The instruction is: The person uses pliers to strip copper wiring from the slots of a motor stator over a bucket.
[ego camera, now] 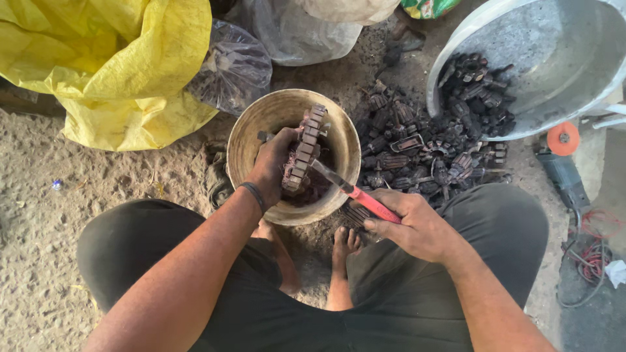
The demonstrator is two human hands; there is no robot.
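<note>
Your left hand (270, 163) is gripping a rusty, slotted motor core (303, 151) upright over the worn tan bowl (244, 140), so loosened copper is dropping inside. Your right hand (411, 221) is clenching the red-handled tool (355, 190), its steel tip wedging into the core's side. Dark, greasy cores (417, 153) are spilling from the tilted metal basin (554, 39) onto the sandy ground.

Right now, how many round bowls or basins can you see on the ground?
2. A tan bowl sits at centre, under the left hand. A large grey metal basin lies tipped at top right, dark metal parts spilling from it. Bags could hide others.
</note>
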